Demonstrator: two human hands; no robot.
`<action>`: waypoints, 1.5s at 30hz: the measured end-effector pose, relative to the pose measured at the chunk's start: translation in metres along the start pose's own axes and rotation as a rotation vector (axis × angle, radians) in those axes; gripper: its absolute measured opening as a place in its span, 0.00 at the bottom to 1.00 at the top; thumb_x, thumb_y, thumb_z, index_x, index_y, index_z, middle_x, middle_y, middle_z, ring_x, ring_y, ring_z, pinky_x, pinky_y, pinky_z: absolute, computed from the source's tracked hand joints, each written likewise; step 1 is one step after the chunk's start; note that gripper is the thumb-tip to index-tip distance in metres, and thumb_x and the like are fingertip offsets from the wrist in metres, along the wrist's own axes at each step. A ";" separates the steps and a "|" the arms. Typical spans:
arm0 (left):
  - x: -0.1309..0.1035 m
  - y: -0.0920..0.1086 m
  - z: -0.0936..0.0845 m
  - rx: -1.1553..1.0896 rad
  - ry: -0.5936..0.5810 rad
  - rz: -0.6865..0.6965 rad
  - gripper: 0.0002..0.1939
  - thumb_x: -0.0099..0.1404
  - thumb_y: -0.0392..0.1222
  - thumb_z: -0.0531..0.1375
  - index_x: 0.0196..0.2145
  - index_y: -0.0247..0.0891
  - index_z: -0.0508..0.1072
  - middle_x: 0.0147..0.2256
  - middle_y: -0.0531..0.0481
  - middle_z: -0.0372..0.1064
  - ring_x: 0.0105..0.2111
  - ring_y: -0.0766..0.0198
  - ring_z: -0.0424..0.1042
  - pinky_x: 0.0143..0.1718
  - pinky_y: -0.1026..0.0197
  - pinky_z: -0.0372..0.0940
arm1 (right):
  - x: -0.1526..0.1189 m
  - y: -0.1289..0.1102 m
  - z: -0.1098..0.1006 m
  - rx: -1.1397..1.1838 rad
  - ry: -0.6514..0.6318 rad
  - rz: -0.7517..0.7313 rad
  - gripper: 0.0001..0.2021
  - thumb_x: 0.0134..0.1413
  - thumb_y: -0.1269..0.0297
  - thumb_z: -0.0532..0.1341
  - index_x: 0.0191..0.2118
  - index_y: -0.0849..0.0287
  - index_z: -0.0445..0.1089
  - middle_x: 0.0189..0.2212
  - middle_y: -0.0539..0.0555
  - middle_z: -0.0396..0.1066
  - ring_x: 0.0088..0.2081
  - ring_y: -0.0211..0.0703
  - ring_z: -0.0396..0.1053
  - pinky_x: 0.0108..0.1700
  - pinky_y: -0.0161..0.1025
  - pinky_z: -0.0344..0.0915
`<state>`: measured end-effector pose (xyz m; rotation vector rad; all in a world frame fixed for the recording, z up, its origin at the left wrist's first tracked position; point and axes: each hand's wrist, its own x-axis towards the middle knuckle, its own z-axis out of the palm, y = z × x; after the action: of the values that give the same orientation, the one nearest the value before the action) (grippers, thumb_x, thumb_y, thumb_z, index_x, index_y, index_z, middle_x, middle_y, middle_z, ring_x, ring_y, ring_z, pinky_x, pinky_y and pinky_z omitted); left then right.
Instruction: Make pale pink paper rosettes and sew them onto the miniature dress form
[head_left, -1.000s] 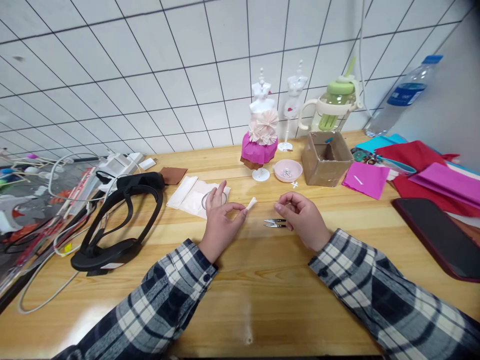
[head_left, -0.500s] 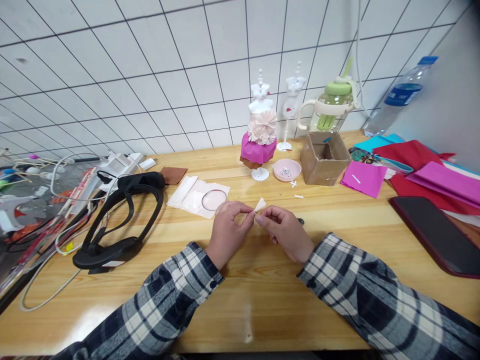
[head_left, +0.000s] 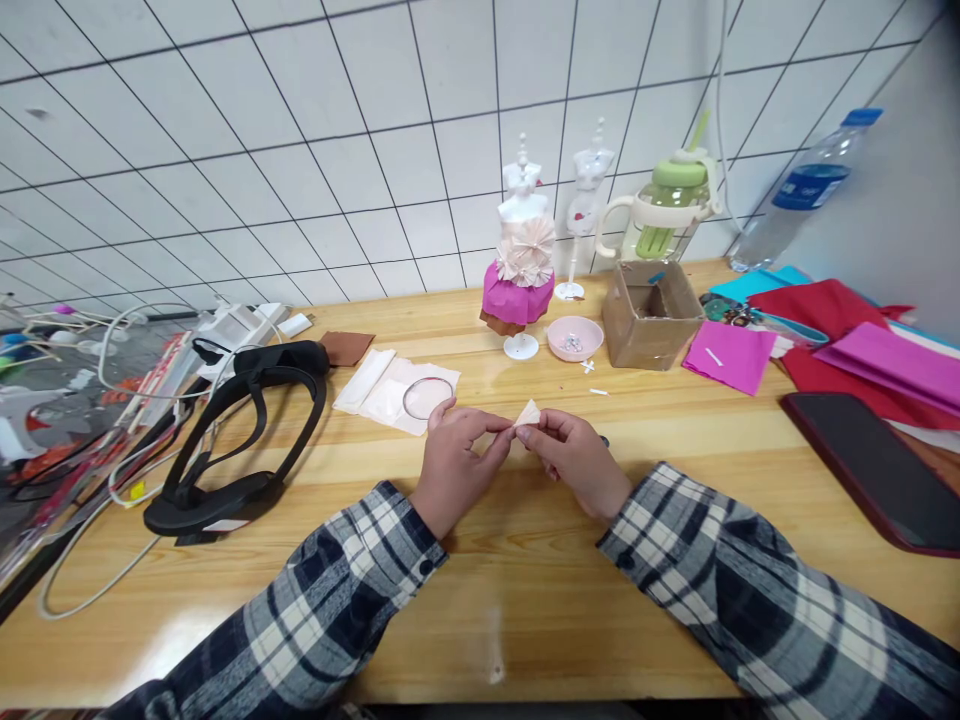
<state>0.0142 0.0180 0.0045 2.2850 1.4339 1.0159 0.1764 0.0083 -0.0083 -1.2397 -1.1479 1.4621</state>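
Note:
Between my hands is a small cream-coloured piece of pleated paper (head_left: 529,413), fanned out at its top. My left hand (head_left: 463,455) pinches its lower tip between thumb and forefinger. At its right edge, my right hand (head_left: 576,458) grips it with thumb and bent fingers. Just beyond stands a small white dress form (head_left: 523,208) wearing a pale pink pleated top and a magenta paper skirt (head_left: 517,297). To the left of my left hand, a thin ring (head_left: 406,404) rests on pale pink paper sheets (head_left: 375,388).
A pink bowl (head_left: 553,345) with small bits stands beside a cardboard box (head_left: 652,325). Behind are a second dress form (head_left: 583,215) and a lidded cup (head_left: 667,215). Right: coloured paper (head_left: 731,357), a phone (head_left: 874,465). Left: a black head strap (head_left: 274,480) and cables.
The pleated paper has turned in my fingers and now shows a wider, fanned side toward the right. My right hand has shifted slightly along it; my left hand stays almost in place.

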 end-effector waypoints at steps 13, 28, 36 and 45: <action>0.002 -0.007 -0.002 -0.324 -0.088 -0.079 0.09 0.63 0.47 0.60 0.30 0.41 0.77 0.30 0.49 0.77 0.34 0.60 0.73 0.47 0.53 0.64 | -0.001 0.000 0.001 0.008 -0.013 0.009 0.16 0.45 0.49 0.65 0.28 0.58 0.68 0.20 0.45 0.59 0.20 0.31 0.51 0.21 0.33 0.49; 0.002 -0.015 0.001 -0.739 -0.134 -0.275 0.10 0.62 0.48 0.61 0.35 0.38 0.74 0.33 0.47 0.75 0.35 0.60 0.73 0.43 0.57 0.66 | 0.001 0.001 -0.005 0.129 -0.129 0.053 0.14 0.45 0.53 0.66 0.34 0.58 0.72 0.25 0.47 0.68 0.20 0.30 0.56 0.19 0.31 0.58; 0.009 -0.018 -0.021 -0.159 -0.448 0.522 0.12 0.66 0.37 0.53 0.40 0.45 0.76 0.38 0.48 0.76 0.44 0.59 0.70 0.55 0.52 0.54 | 0.016 -0.011 -0.038 -0.512 -0.443 -0.346 0.05 0.50 0.71 0.60 0.28 0.58 0.74 0.28 0.49 0.71 0.31 0.37 0.66 0.36 0.36 0.62; 0.006 -0.009 -0.011 0.224 -0.542 0.579 0.12 0.66 0.35 0.51 0.40 0.40 0.75 0.35 0.47 0.74 0.38 0.60 0.69 0.52 0.53 0.54 | 0.002 -0.023 -0.036 -1.313 -0.311 -0.758 0.08 0.59 0.66 0.59 0.31 0.54 0.75 0.30 0.51 0.72 0.35 0.42 0.60 0.37 0.43 0.47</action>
<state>0.0022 0.0260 0.0104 2.9140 0.7085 0.2890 0.2132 0.0186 0.0116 -1.0771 -2.6121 0.1918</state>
